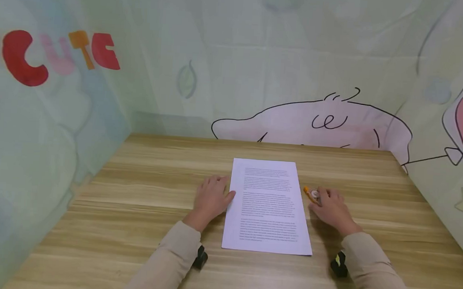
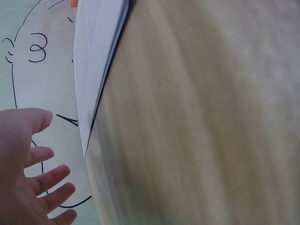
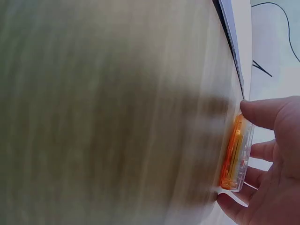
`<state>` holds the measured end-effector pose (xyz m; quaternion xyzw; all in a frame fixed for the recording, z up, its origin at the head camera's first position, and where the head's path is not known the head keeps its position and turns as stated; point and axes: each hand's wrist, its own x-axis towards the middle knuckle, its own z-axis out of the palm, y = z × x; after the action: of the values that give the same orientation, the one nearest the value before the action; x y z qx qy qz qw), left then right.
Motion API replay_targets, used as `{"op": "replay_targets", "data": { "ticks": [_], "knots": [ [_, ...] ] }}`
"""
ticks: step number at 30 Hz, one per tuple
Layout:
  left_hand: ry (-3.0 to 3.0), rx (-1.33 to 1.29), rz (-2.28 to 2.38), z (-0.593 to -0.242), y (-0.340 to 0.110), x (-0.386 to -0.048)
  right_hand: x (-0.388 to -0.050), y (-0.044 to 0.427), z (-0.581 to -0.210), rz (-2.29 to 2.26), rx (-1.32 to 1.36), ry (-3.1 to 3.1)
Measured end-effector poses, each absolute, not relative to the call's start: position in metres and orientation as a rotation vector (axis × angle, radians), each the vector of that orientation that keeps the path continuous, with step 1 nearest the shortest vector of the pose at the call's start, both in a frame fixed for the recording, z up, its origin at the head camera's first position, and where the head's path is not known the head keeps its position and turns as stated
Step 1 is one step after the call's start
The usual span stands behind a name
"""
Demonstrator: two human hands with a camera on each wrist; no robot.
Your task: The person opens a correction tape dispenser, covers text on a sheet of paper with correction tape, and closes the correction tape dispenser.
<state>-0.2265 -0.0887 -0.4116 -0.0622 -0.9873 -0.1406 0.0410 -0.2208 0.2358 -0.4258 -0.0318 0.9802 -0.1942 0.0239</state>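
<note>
A stack of white printed paper (image 1: pixel 265 208) lies on the wooden table, its thickness showing along the edge in the left wrist view. Beside its left edge is my left hand (image 1: pixel 211 197), fingers spread and the thumb at the paper's margin. To the right of the paper, my right hand (image 1: pixel 334 209) has its thumb and fingers around a small orange and clear correction tape (image 3: pixel 235 157). The tape's orange tip (image 1: pixel 306 190) points away toward the upper left. Part of the tape is hidden under the fingers in the head view.
The wood-grain table (image 1: pixel 153 179) reaches back to a curtain (image 1: pixel 161 60) printed with cartoon drawings. Similar fabric hangs along the left and right sides. A dark wrist camera (image 1: pixel 339 264) sits under the right sleeve, another (image 1: pixel 200 257) under the left.
</note>
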Motion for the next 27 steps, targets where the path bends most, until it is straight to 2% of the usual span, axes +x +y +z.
{"op": "replay_targets", "data": {
  "ticks": [10,18,27],
  "knots": [
    [-2.964,-0.302,-0.508,-0.413,-0.084,-0.224,-0.222,0.237,-0.425,-0.681,-0.062,3.029],
    [-2.995,-0.411,-0.564,-0.407,-0.077,-0.217,-0.220,0.213,-0.413,-0.952,-0.289,2.947],
    [-2.983,-0.691,-0.569,-0.396,-0.067,-0.217,-0.212,0.179,-0.397,-1.054,-0.471,2.818]
  ]
}}
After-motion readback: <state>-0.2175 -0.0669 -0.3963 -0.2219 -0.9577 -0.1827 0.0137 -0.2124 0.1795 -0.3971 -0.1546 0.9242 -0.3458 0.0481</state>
